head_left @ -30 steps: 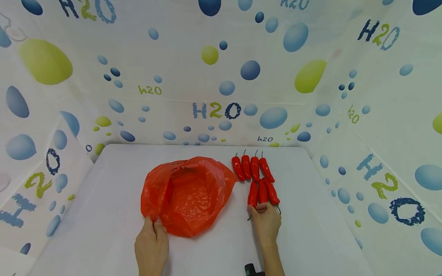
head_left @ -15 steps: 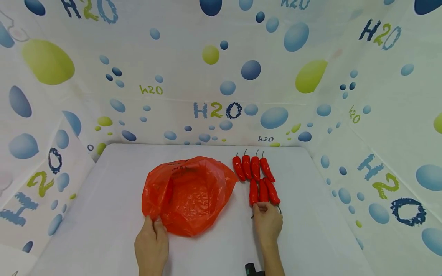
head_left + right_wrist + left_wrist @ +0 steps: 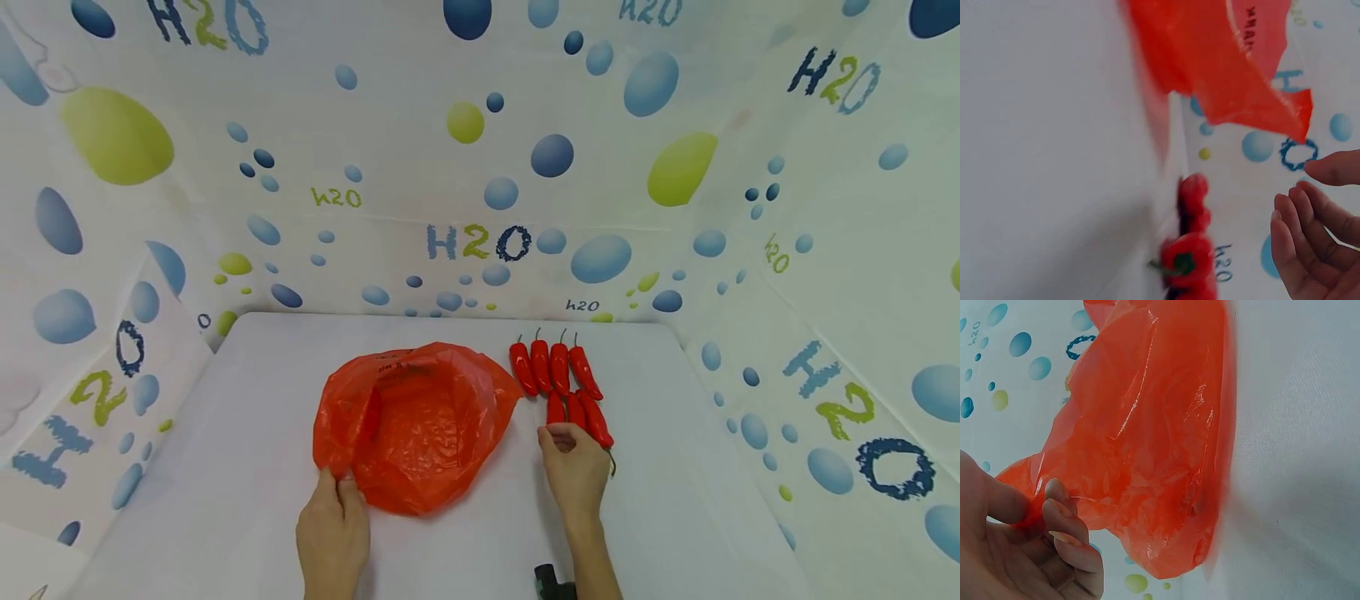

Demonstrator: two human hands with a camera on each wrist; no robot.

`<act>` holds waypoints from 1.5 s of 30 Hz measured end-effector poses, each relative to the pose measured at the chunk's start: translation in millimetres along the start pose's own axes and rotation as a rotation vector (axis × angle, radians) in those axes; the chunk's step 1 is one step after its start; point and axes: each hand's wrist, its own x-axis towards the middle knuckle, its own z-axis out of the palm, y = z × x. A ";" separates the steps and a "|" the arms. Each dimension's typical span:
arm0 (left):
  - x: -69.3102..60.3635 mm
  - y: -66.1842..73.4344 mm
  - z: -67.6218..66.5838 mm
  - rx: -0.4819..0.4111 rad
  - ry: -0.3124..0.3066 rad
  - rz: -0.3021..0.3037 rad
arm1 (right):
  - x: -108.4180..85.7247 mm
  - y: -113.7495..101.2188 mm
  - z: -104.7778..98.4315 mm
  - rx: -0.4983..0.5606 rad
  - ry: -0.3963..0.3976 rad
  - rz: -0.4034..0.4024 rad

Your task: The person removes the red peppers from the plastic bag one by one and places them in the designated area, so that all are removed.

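Observation:
An orange-red plastic bag (image 3: 341,408) lies with its mouth spread on the white table. My left hand (image 3: 333,529) pinches the near left edge of its rim. In the left wrist view the film of the bag (image 3: 1154,425) runs between thumb and fingers. My right hand (image 3: 576,475) is raised over the near ends of the front red chili peppers (image 3: 596,421), hiding part of them. In the right wrist view the right hand (image 3: 1322,231) has thumb and fingertips apart, nothing between them. A pepper (image 3: 1188,262) with a green stem lies below it, blurred.
Behind the front peppers lies a back row of red chili peppers (image 3: 559,371), stems pointing away. A printed sheet (image 3: 375,250) with bubbles encloses the table (image 3: 675,517) at the back and sides. A dark device (image 3: 553,583) shows by the right wrist.
My right hand has moved up and forward, its fingertips now covering more of the front peppers. The left hand keeps its pinch on the bag. The head view has shifted slightly.

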 end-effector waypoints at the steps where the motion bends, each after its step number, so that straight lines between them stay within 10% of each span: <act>1: 0.1 -0.2 0.1 -0.001 -0.001 0.000 | 0.4 -4.2 -0.1 0.022 -0.008 -0.014; 14: -2.1 -1.3 3.8 -0.015 0.021 0.056 | 0.9 -49.1 24.7 0.109 -0.128 -0.151; 33: -2.1 0.9 1.8 -0.005 -0.039 -0.008 | 0.5 -85.9 70.7 -0.017 -0.435 -0.305; 45: -2.2 -3.0 4.0 -0.009 0.036 0.070 | 6.7 -105.4 108.3 -0.095 -0.577 -0.411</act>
